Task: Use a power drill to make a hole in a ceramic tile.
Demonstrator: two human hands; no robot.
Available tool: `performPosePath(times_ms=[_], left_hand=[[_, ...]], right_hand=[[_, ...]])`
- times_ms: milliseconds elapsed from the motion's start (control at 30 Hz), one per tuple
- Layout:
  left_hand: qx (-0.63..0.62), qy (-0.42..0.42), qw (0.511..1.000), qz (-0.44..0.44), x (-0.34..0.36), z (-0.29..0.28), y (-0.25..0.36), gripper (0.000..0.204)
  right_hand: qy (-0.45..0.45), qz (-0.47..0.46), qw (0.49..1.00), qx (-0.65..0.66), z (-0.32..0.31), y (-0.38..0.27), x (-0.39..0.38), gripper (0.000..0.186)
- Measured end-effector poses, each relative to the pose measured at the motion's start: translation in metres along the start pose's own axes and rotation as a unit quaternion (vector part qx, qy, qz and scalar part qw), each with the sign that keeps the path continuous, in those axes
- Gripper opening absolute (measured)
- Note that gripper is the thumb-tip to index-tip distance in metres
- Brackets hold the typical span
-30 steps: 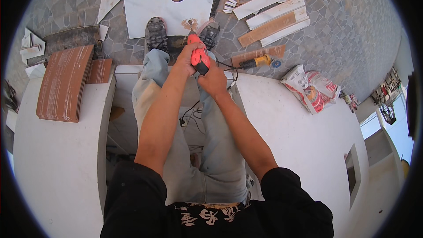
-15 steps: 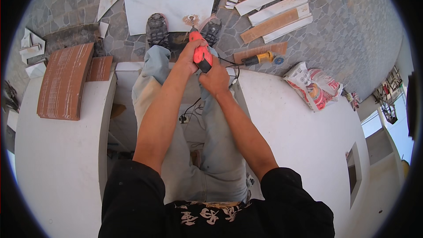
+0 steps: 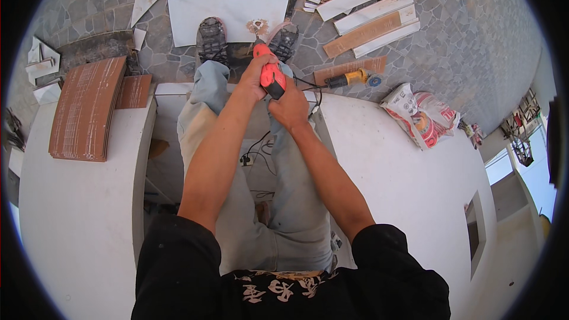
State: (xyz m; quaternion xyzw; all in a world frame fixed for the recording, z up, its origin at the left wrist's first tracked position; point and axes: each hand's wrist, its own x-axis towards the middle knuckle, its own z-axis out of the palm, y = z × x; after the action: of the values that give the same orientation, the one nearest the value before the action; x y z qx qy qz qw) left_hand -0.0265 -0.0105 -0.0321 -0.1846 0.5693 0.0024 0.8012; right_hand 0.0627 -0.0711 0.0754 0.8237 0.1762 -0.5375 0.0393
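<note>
Both my hands grip a red power drill (image 3: 272, 75) with a black base. My left hand (image 3: 256, 80) wraps round its front part from the left, and my right hand (image 3: 287, 105) is closed on it behind and to the right. The bit points at a dusty hole near the front edge of a white marble-look tile (image 3: 201, 6), which has a rounded notch at the back; whether the bit touches it I cannot tell. My left shoe (image 3: 212, 41) and right shoe (image 3: 285, 41) rest at the tile's front edge, either side of the drill.
Brown tiles are stacked on the white ledge (image 3: 83, 112) at left. Cut tile strips (image 3: 373, 29) and a yellow grinder (image 3: 355, 77) lie at right on the paved floor (image 3: 450, 35). A torn bag (image 3: 418, 112) sits on the right ledge. Dark cables (image 3: 252, 154) run below my legs.
The tile, shoes and drill appear slightly higher in the picture than a second ago, as the view shifts a little. My hands stay on the drill in much the same position.
</note>
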Motion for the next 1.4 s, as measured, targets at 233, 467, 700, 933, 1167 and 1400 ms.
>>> performPosePath(times_ms=[233,467,700,933,1167,1400], left_hand=[[0.009,-0.008,1.000,-0.009,0.002,0.001,0.003,0.036],[0.003,0.012,1.000,-0.003,-0.006,0.009,0.001,0.033],[-0.002,-0.011,1.000,-0.001,-0.001,0.005,0.003,0.028],[-0.001,0.018,1.000,-0.005,-0.004,0.011,0.007,0.022],[-0.003,0.025,1.000,-0.011,-0.009,0.012,0.014,0.021],[-0.009,0.009,1.000,-0.003,-0.011,0.012,0.011,0.021]], right_hand=[[0.006,0.002,1.000,-0.001,0.001,-0.001,0.002,0.066],[0.002,0.009,1.000,-0.012,0.001,0.002,0.003,0.064],[0.029,-0.002,1.000,0.006,0.002,-0.001,0.003,0.058],[-0.015,0.005,1.000,-0.013,-0.005,-0.007,0.006,0.059],[-0.023,0.002,0.999,-0.022,-0.005,-0.012,0.006,0.061],[-0.006,-0.007,1.000,-0.018,0.000,-0.008,0.004,0.063]])
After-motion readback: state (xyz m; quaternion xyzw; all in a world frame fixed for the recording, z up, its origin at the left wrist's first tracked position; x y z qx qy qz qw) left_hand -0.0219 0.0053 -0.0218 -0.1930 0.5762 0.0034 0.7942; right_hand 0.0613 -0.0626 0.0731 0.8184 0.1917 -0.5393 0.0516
